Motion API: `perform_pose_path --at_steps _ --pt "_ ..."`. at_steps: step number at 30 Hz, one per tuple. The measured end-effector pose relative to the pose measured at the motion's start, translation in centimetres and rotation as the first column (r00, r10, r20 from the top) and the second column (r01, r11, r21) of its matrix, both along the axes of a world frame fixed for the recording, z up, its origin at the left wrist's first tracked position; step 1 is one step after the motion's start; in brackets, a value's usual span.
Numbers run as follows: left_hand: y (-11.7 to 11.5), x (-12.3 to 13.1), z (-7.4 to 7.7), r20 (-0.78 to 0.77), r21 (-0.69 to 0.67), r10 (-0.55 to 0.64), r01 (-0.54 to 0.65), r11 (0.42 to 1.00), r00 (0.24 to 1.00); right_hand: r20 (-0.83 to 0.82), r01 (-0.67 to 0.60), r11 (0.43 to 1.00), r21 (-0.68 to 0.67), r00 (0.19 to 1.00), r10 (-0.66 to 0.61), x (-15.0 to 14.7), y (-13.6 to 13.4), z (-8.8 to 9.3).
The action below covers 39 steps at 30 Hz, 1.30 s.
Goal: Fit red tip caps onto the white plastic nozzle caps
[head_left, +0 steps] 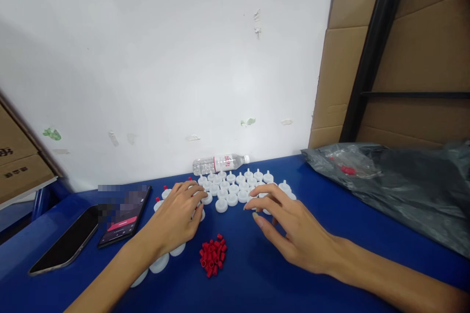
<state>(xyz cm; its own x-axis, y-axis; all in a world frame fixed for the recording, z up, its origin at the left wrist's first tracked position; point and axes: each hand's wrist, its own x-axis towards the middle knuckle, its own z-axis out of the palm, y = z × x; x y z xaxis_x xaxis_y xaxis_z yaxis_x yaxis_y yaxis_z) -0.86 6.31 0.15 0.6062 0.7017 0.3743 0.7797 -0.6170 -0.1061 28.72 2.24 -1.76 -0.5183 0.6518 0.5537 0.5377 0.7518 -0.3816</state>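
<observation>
Both hands over white caps

We have bare table near us, between our left hand and right hand, broken only by the red pile. Beyond it the caps crowd the middle, with the bottle lying along the wall behind them. A lit phone and a dark phone block the left. The black bag fills the right, and an open strip runs between bag and caps.
</observation>
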Motion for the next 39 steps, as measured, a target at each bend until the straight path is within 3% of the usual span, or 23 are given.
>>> perform_pose_path --at_steps 7,15,20,25,28,32,39 --pt "-0.1 0.5 0.8 -0.013 -0.038 -0.026 0.026 0.999 1.0 -0.011 -0.06 0.998 0.03 0.998 0.061 0.1 0.1 -0.2" --pt "0.5 -0.2 -0.1 -0.002 -0.006 -0.026 0.026 1.0 1.0 0.009 -0.089 0.995 0.043 0.996 0.088 0.1 0.0 -0.1" --pt "-0.3 0.5 0.6 0.132 -0.005 -0.09 0.091 0.996 0.987 -0.015 -0.082 0.995 0.057 0.996 0.083 -0.1 -0.1 0.0" --pt "-2.8 3.2 1.5 0.489 -0.05 -0.217 0.276 0.96 0.845 0.0 0.014 1.0 -0.017 1.0 -0.014 -0.3 -0.1 -0.2" --pt "-4.2 4.7 1.5 0.63 -0.142 -0.19 0.352 0.925 0.753 0.031 0.003 0.998 -0.067 1.0 -0.001 -0.5 -0.3 -0.3" --pt "-4.9 5.7 1.2 0.696 -0.208 -0.151 0.398 0.894 0.702 0.06 -0.049 0.996 -0.078 0.997 0.053 -0.8 -1.0 -0.2" --pt "-4.9 5.9 0.6 0.713 -0.231 -0.123 0.396 0.889 0.691 0.028 -0.03 0.999 -0.028 0.999 0.031 -1.2 -1.5 -0.4"
